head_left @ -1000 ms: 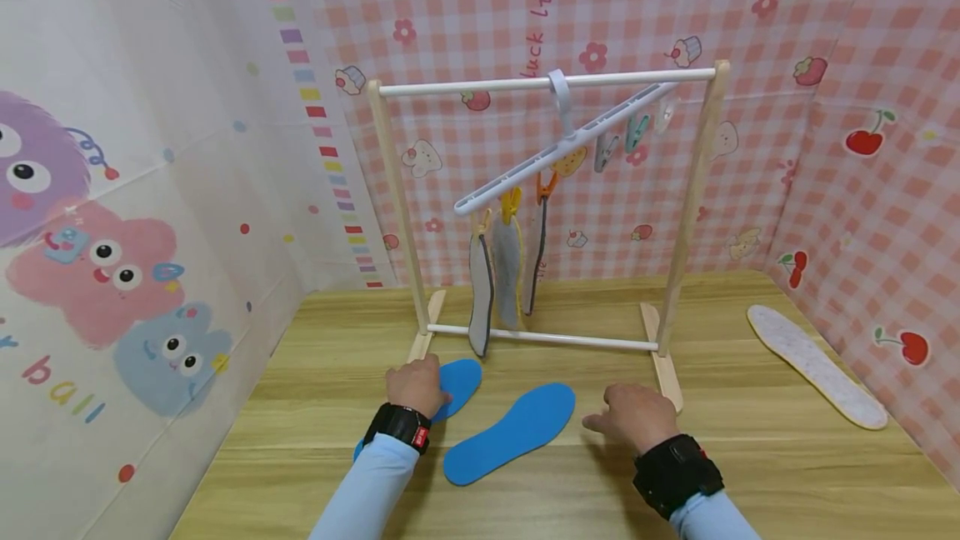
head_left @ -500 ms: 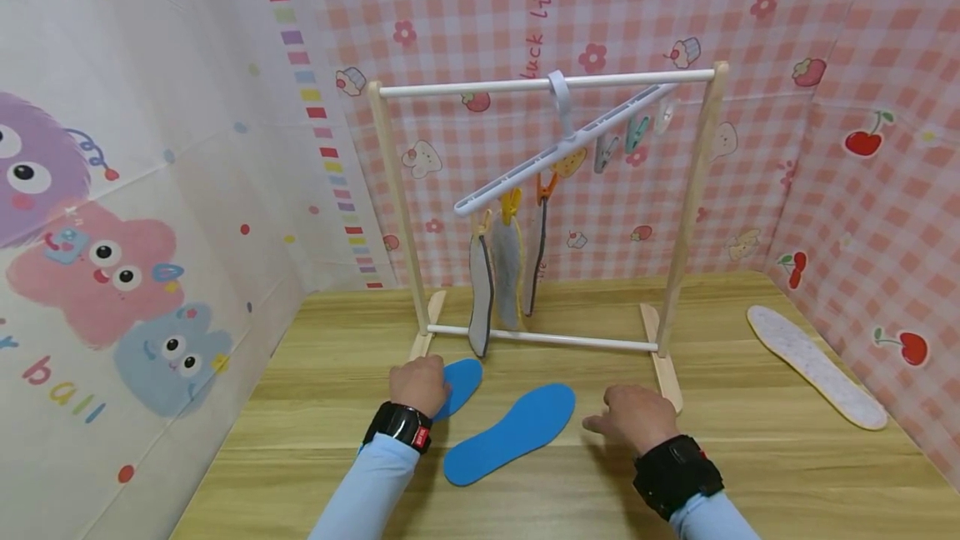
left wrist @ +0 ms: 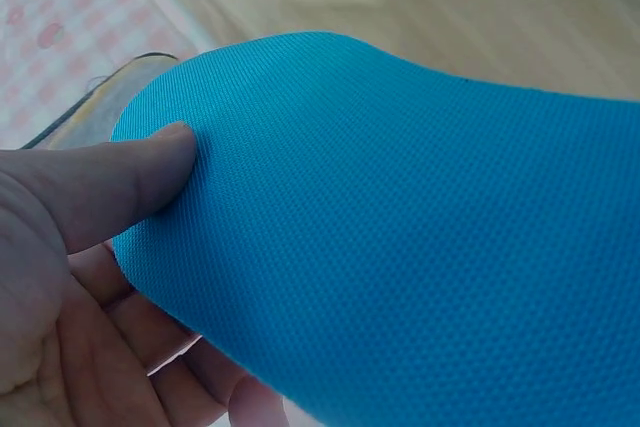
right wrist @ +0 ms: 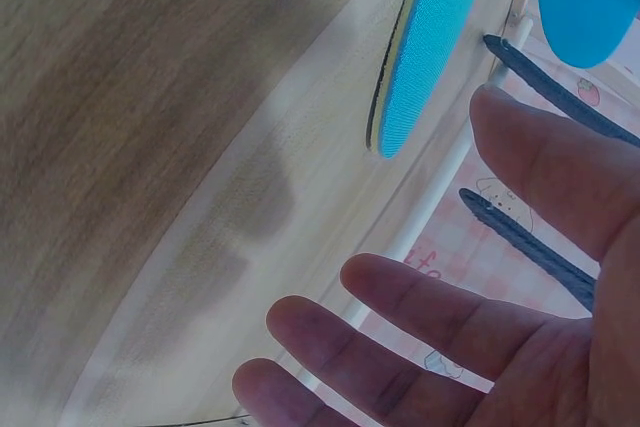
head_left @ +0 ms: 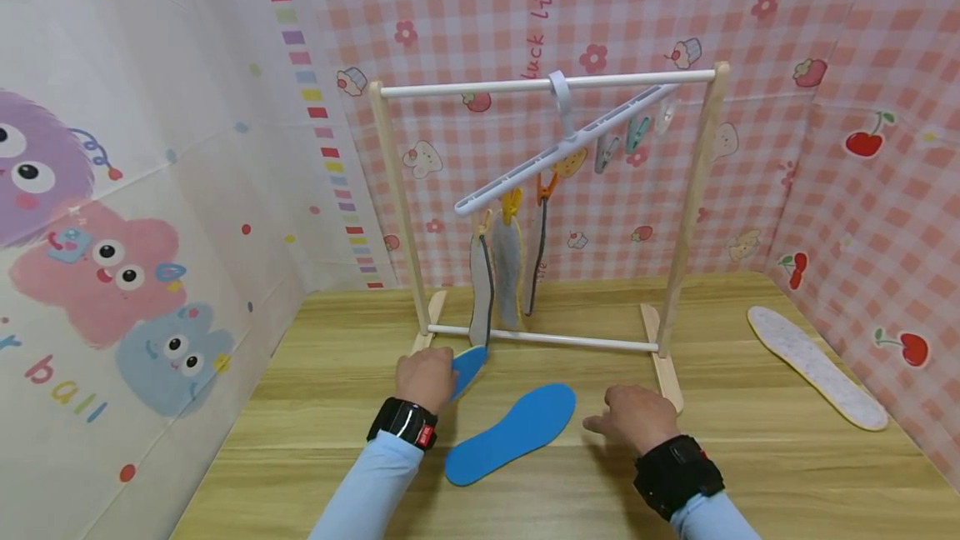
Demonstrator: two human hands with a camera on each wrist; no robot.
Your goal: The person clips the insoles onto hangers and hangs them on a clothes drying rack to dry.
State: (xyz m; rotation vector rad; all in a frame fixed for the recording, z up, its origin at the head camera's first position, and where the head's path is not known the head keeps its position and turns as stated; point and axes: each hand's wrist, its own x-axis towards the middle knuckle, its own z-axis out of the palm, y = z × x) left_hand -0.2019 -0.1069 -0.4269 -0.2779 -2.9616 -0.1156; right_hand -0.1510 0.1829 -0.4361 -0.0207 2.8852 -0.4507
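My left hand [head_left: 426, 378] pinches a blue insole [head_left: 468, 371], which is tilted up in front of the rack's left foot. In the left wrist view the thumb lies on the blue face of the insole [left wrist: 380, 197] and the fingers are behind its edge. A second blue insole [head_left: 513, 433] lies flat on the table between the hands. To its right is my right hand [head_left: 641, 417], holding nothing; the right wrist view shows that hand [right wrist: 500, 317] with fingers spread apart, near the flat insole [right wrist: 430, 57].
A wooden rack [head_left: 689, 215] carries a tilted white hanger [head_left: 525, 172]. Three greyish insoles hang from its left clips, including one grey insole [head_left: 508, 273]; several clips on the right hold nothing. A pale insole [head_left: 813, 365] lies at the table's right side.
The insole at my left hand was flat on the table and is now lifted and tilted in its grip. That hand has moved slightly up and right. My right hand has not moved.
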